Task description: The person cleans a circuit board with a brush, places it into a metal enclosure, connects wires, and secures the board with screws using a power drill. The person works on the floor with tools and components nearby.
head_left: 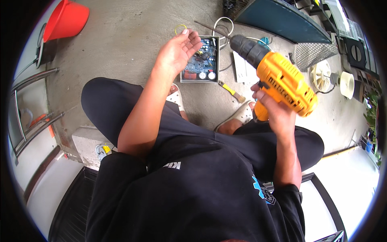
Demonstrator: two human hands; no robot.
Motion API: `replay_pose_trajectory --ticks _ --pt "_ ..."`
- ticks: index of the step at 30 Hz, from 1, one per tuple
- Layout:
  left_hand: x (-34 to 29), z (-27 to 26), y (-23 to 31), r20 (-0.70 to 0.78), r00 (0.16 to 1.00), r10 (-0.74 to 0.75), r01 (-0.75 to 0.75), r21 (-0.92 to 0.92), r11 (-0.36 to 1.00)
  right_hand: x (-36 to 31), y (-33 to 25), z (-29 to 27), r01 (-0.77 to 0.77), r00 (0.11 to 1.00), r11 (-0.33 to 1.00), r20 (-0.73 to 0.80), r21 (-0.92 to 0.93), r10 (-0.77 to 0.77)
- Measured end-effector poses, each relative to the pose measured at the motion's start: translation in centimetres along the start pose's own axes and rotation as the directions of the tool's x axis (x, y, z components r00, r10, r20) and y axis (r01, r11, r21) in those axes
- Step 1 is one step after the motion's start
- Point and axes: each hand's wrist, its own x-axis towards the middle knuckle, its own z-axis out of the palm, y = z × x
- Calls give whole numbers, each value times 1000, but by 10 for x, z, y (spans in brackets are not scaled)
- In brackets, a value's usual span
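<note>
A yellow and black cordless drill [284,82] is held up by its grip in my right hand [280,115]. Its long thin bit [211,29] points up and to the left, above the floor. My left hand [175,52] hovers at the left edge of a circuit board [203,56] in a shallow grey metal case [219,60]. The palm is turned up, fingers loosely bent and apart, and nothing shows in it. A yellow wire loop [180,27] lies just beyond the fingertips. A yellow-handled brush [233,91] rests on the floor between case and drill.
A red bucket [74,20] stands far left, by metal rails [36,82]. White cable [230,25] lies behind the case. On the right are a white panel [241,66], a dark panel [282,20], wire mesh [316,54] and a cream fan wheel [321,76]. A concrete block [86,145] sits left.
</note>
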Motion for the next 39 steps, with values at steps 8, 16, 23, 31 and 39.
replay_pose_trajectory --ticks 8,16,23,31,39 --pt "-3 14 5 16 999 33 -31 -74 997 -11 18 -6 45 998 999 35 -17 -44" --pt "-5 17 2 47 999 23 -19 -77 997 -7 30 -6 147 988 971 -17 -189 -153" --pt "-6 21 2 7 1000 15 -15 -104 994 -7 29 -10 420 880 630 123 -653 -459" --pt "-6 18 5 60 998 6 6 -188 982 -7 23 -13 453 881 719 141 -527 -452" --pt "-1 11 5 126 992 -21 36 -117 992 -1 24 -16 538 836 743 137 -399 -532"
